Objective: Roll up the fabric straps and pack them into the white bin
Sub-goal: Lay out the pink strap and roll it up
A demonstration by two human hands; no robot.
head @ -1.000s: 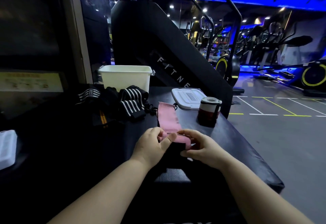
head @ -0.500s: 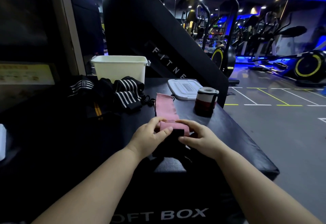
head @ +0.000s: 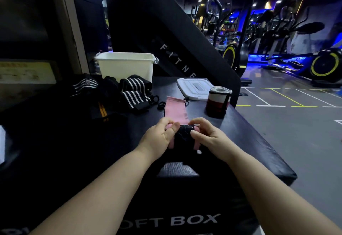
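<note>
Thicker than before, pink strap roll (head: 184, 137) in fingers (head: 199, 122) of left hand (head: 157, 139), right hand (head: 212, 138); white bin (head: 125, 68) interior unseen.

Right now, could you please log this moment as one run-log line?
pink strap: partly rolled | left hand: grips it | right hand: grips it | red-white roll: stands on box, outside white bin

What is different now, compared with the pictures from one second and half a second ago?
The left hand and right hand have rolled the pink strap further away from the person: the roll is thicker, its black patch now faces up, the flat part is shorter. Both still grip it. The white bin, white lid, red-and-white roll and striped straps have not moved.
</note>
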